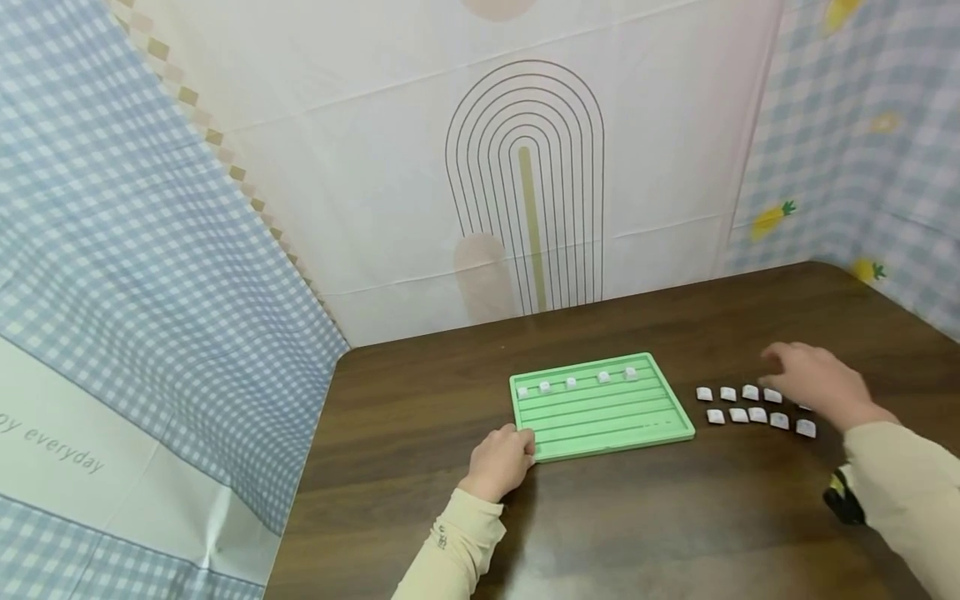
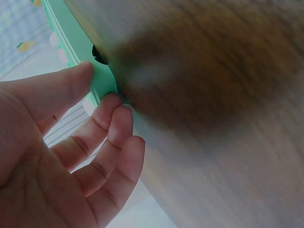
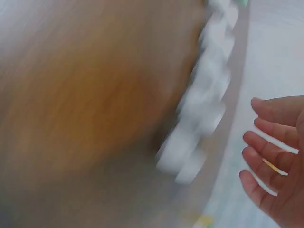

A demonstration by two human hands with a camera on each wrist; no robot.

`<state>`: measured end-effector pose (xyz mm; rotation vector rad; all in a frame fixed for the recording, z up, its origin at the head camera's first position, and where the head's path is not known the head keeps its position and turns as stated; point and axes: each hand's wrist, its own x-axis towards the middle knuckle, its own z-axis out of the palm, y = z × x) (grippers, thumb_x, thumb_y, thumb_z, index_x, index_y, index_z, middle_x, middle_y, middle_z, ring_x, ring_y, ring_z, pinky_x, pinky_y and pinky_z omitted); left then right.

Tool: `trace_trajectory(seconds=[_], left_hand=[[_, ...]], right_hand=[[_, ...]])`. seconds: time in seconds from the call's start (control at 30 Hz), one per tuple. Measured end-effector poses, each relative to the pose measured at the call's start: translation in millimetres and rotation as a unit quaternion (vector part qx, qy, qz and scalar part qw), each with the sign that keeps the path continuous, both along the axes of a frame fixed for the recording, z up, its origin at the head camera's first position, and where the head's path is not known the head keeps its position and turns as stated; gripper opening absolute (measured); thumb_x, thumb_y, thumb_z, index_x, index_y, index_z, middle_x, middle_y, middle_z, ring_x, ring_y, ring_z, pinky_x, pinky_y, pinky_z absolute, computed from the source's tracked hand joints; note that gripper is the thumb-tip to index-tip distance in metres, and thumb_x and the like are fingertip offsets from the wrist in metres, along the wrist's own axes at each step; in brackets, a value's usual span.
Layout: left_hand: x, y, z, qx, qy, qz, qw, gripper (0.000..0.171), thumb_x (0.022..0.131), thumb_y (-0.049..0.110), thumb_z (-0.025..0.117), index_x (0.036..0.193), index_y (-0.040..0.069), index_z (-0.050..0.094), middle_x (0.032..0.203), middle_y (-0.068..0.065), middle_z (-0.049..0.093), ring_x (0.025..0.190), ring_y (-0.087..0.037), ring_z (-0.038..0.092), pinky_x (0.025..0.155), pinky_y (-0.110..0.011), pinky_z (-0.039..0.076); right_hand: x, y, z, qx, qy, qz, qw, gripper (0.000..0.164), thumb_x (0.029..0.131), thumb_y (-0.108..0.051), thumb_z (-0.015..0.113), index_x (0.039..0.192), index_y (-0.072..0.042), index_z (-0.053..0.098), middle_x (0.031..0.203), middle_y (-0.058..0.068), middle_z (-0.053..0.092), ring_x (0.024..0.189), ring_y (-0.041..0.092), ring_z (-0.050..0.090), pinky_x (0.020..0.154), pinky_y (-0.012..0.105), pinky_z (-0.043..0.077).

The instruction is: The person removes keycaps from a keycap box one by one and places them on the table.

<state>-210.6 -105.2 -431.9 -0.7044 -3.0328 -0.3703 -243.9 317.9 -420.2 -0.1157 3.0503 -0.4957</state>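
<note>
A green tray (image 1: 600,421) with grooved rows lies on the table, and several white keycaps (image 1: 571,383) stand along its top row. My left hand (image 1: 501,460) pinches the tray's near left corner between thumb and fingers, as the left wrist view shows closely. To the right of the tray, more white keycaps (image 1: 738,415) lie in two rows on the table. Over the right end of those rows hovers my right hand (image 1: 817,383), its fingers spread and loosely bent with nothing between them. It covers part of the far row. In the right wrist view the keycaps (image 3: 204,104) are blurred.
The dark wooden table (image 1: 405,417) carries everything. A white patterned cloth (image 1: 375,167) hangs behind its far edge, with blue checked cloth (image 1: 150,208) at the left side. A black and yellow band (image 1: 843,500) shows at my right sleeve.
</note>
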Motion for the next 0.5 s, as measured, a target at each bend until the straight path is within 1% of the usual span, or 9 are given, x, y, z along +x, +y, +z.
trace_trajectory(seconds=[0.07,0.13,0.2,0.27,0.37,0.5], left_hand=[[-0.2,-0.7,-0.6,0.004,0.004,0.0,1.0,0.006,0.08,0.014,0.068,0.08,0.014,0.062,0.079,-0.002,0.059,0.066,-0.015,0.053,0.049,-0.025,0.042],[-0.1,-0.7,-2.0,0.006,0.012,-0.002,0.9999,0.006,0.08,0.014,0.068,0.081,0.014,0.062,0.078,-0.002,0.059,0.065,-0.016,0.053,0.049,-0.024,0.042],[0.1,-0.2,-3.3,0.009,0.022,-0.003,0.9997,0.007,0.079,0.014,0.068,0.08,0.013,0.062,0.077,-0.002,0.058,0.064,-0.015,0.053,0.048,-0.024,0.041],[0.5,0.4,-3.7,0.011,0.03,-0.004,0.9995,0.007,0.079,0.014,0.069,0.079,0.013,0.062,0.075,-0.002,0.058,0.062,-0.015,0.052,0.048,-0.023,0.04],[0.9,0.6,-4.7,0.008,0.034,-0.005,0.9994,0.007,0.079,0.014,0.069,0.078,0.013,0.061,0.075,-0.002,0.057,0.061,-0.014,0.051,0.047,-0.023,0.039],[0.5,-2.0,-5.8,0.003,0.033,-0.001,0.9994,0.008,0.079,0.015,0.069,0.078,0.014,0.061,0.074,-0.002,0.057,0.06,-0.014,0.051,0.046,-0.023,0.038]], right_hand=[[-11.6,-29.4,5.8,-0.004,0.023,0.025,0.999,0.047,0.084,-0.027,0.061,0.118,0.004,0.053,0.117,0.034,0.054,0.1,0.051,0.05,0.065,0.059,0.047],[-22.0,-60.1,6.8,-0.006,0.043,0.048,0.998,0.039,0.085,-0.023,0.061,0.115,0.001,0.056,0.116,0.031,0.057,0.1,0.047,0.052,0.065,0.058,0.048],[-30.6,-88.0,4.7,-0.01,0.053,0.067,0.996,0.035,0.085,-0.02,0.061,0.113,0.0,0.058,0.114,0.029,0.059,0.099,0.044,0.053,0.066,0.056,0.049],[-37.8,-109.5,-1.0,-0.011,0.051,0.08,0.995,0.033,0.085,-0.018,0.061,0.114,0.0,0.058,0.114,0.028,0.059,0.099,0.043,0.053,0.067,0.054,0.049],[-45.6,-130.3,-11.6,-0.013,0.047,0.091,0.995,0.032,0.086,-0.016,0.059,0.113,0.0,0.059,0.112,0.027,0.059,0.099,0.043,0.053,0.07,0.055,0.048],[-52.9,-144.0,-23.9,-0.005,0.057,0.097,0.994,0.026,0.087,-0.015,0.057,0.109,-0.001,0.061,0.109,0.025,0.059,0.098,0.042,0.053,0.072,0.057,0.048]])
